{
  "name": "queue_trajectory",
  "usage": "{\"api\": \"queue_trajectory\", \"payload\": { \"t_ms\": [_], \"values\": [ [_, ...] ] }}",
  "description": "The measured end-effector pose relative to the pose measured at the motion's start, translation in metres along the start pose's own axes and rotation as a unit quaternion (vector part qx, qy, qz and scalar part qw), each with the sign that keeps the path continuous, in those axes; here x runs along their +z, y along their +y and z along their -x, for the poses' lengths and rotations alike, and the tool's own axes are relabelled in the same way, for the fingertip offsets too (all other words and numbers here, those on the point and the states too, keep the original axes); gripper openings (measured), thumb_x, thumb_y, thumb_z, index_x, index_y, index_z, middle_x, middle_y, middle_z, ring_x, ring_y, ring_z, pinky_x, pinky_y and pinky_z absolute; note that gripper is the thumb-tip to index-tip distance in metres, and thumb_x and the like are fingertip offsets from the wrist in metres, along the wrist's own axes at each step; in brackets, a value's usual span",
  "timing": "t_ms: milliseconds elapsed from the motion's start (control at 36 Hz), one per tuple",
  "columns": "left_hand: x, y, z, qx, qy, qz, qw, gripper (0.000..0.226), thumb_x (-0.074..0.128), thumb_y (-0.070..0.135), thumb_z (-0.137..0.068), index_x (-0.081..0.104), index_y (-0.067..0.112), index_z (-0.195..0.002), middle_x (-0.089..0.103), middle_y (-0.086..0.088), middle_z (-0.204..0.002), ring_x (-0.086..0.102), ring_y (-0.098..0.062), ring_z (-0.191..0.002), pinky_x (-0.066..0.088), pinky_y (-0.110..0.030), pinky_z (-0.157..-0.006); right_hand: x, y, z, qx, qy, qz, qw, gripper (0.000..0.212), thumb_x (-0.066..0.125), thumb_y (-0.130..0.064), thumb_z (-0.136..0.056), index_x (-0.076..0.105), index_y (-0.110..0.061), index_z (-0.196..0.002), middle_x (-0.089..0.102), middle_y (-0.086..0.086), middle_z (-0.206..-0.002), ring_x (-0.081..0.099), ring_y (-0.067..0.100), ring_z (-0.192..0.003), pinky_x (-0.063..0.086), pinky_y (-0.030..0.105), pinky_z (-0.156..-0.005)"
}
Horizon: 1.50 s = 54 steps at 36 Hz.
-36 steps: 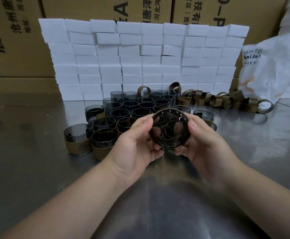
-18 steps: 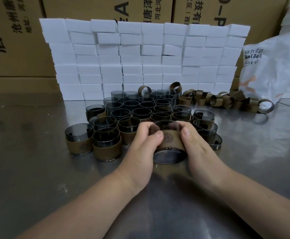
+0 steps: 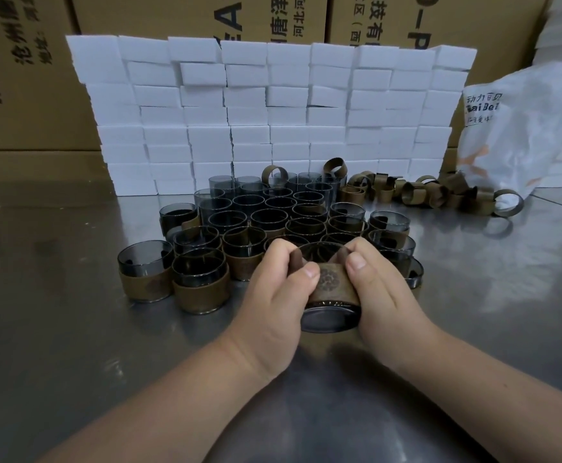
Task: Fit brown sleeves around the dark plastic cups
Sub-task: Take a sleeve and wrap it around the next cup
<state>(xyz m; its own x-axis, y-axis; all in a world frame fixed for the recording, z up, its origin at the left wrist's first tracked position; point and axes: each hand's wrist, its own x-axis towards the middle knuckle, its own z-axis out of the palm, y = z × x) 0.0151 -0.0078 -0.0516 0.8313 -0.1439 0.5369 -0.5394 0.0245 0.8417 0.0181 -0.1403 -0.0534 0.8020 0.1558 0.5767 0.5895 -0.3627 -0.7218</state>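
Observation:
A dark plastic cup (image 3: pixel 330 318) is held tilted toward me just above the steel table. A brown sleeve (image 3: pixel 333 285) with a round embossed mark is wrapped around its upper part. My left hand (image 3: pixel 277 295) grips the cup's left side and pinches the sleeve's rim. My right hand (image 3: pixel 381 289) grips the right side, thumb on the sleeve. Behind them stand several sleeved cups (image 3: pixel 201 280) and bare dark cups (image 3: pixel 229 217). Loose brown sleeves (image 3: pixel 416 192) lie in a heap at the back right.
A wall of white foam blocks (image 3: pixel 272 111) stands behind the cups. Cardboard boxes (image 3: pixel 25 68) rise behind it. A white plastic bag (image 3: pixel 526 135) sits at the right. The steel table (image 3: pixel 72 345) stretches toward me.
The cup was held up with its mouth facing me. It has come down toward the table and turned, and the sleeve now sits on it under both thumbs.

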Motion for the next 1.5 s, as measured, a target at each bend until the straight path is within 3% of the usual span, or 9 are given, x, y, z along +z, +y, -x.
{"api": "queue_trajectory", "payload": {
  "t_ms": [194, 444, 583, 806, 944, 1028, 1139, 1306, 1500],
  "values": [
    [-0.001, 0.001, 0.000, 0.006, 0.000, -0.004, 1.000, 0.036, 0.044, 0.048, -0.064, 0.037, 0.013, -0.069, 0.039, 0.008, -0.062, 0.038, -0.009, -0.062, 0.034, -0.029, -0.058, -0.003, -0.002, 0.000, -0.053, 0.006, 0.003, 0.999, 0.035, 0.027, -0.049, -0.085, 0.042, -0.020, -0.071, 0.043, -0.009, -0.062, 0.041, 0.006, -0.056, 0.035, 0.024, -0.053],
    [-0.002, 0.002, 0.000, 0.018, -0.001, 0.001, 1.000, 0.034, 0.045, 0.045, -0.064, 0.036, 0.013, -0.066, 0.037, 0.009, -0.059, 0.036, -0.007, -0.058, 0.033, -0.023, -0.054, -0.002, -0.003, 0.002, -0.055, -0.002, 0.001, 0.998, 0.042, 0.027, -0.048, -0.087, 0.043, -0.011, -0.074, 0.046, 0.011, -0.065, 0.043, 0.021, -0.058, 0.038, 0.046, -0.056],
    [-0.003, 0.001, 0.000, 0.020, 0.006, 0.003, 1.000, 0.041, 0.044, 0.046, -0.066, 0.034, 0.006, -0.067, 0.036, 0.004, -0.058, 0.035, -0.011, -0.057, 0.031, -0.025, -0.054, -0.001, -0.001, 0.002, -0.063, -0.002, -0.002, 0.998, 0.041, 0.027, -0.047, -0.088, 0.043, -0.013, -0.073, 0.044, -0.003, -0.063, 0.041, 0.009, -0.057, 0.037, 0.030, -0.054],
    [-0.005, 0.000, -0.003, 0.012, 0.027, 0.008, 1.000, 0.031, 0.047, 0.035, -0.078, 0.037, 0.012, -0.060, 0.035, 0.001, -0.058, 0.034, -0.010, -0.058, 0.031, -0.025, -0.055, -0.003, -0.002, 0.000, -0.055, -0.009, 0.010, 0.998, 0.042, 0.029, -0.048, -0.086, 0.048, -0.012, -0.076, 0.049, 0.004, -0.067, 0.045, 0.012, -0.060, 0.038, 0.031, -0.058],
    [-0.004, -0.005, -0.002, 0.016, 0.058, -0.035, 0.998, 0.036, 0.042, 0.040, -0.083, 0.042, 0.016, -0.055, 0.040, 0.007, -0.055, 0.038, -0.009, -0.057, 0.033, -0.032, -0.057, -0.005, -0.007, -0.006, -0.016, -0.032, -0.043, 0.998, 0.033, 0.038, -0.042, -0.076, 0.063, -0.021, -0.081, 0.062, -0.006, -0.080, 0.056, 0.013, -0.082, 0.044, 0.030, -0.076],
    [-0.003, -0.007, -0.001, 0.038, 0.068, -0.090, 0.993, 0.044, 0.033, 0.053, -0.079, 0.044, 0.015, -0.059, 0.040, 0.008, -0.054, 0.038, -0.010, -0.055, 0.034, -0.039, -0.056, -0.003, -0.008, -0.007, 0.013, -0.025, -0.112, 0.993, 0.026, 0.039, -0.026, -0.080, 0.062, -0.019, -0.070, 0.059, -0.009, -0.068, 0.053, 0.003, -0.068, 0.042, 0.018, -0.065],
    [0.000, -0.007, 0.000, 0.043, 0.069, -0.130, 0.988, 0.052, 0.027, 0.057, -0.080, 0.050, 0.014, -0.062, 0.049, 0.003, -0.058, 0.046, -0.013, -0.059, 0.041, -0.043, -0.063, 0.000, -0.005, -0.006, 0.019, 0.007, -0.120, 0.993, 0.039, 0.036, -0.027, -0.083, 0.046, 0.006, -0.065, 0.045, -0.004, -0.058, 0.042, 0.004, -0.057, 0.036, 0.016, -0.054],
    [0.003, -0.001, 0.003, 0.114, 0.058, -0.101, 0.987, 0.050, 0.031, 0.045, -0.086, 0.049, 0.002, -0.066, 0.047, -0.007, -0.064, 0.044, -0.014, -0.058, 0.038, -0.029, -0.057, 0.004, -0.006, -0.005, 0.012, 0.013, -0.111, 0.994, 0.046, 0.036, -0.028, -0.084, 0.041, 0.015, -0.068, 0.040, 0.006, -0.062, 0.038, 0.006, -0.057, 0.034, 0.016, -0.053],
    [0.001, -0.003, 0.003, 0.102, 0.063, -0.094, 0.988, 0.040, 0.031, 0.043, -0.087, 0.042, 0.020, -0.057, 0.044, 0.008, -0.055, 0.040, -0.003, -0.053, 0.033, -0.016, -0.053, 0.006, -0.007, -0.003, 0.026, 0.002, -0.102, 0.994, 0.048, 0.033, -0.030, -0.085, 0.041, 0.015, -0.071, 0.041, 0.003, -0.061, 0.039, 0.008, -0.057, 0.035, 0.019, -0.054]
  ]
}}
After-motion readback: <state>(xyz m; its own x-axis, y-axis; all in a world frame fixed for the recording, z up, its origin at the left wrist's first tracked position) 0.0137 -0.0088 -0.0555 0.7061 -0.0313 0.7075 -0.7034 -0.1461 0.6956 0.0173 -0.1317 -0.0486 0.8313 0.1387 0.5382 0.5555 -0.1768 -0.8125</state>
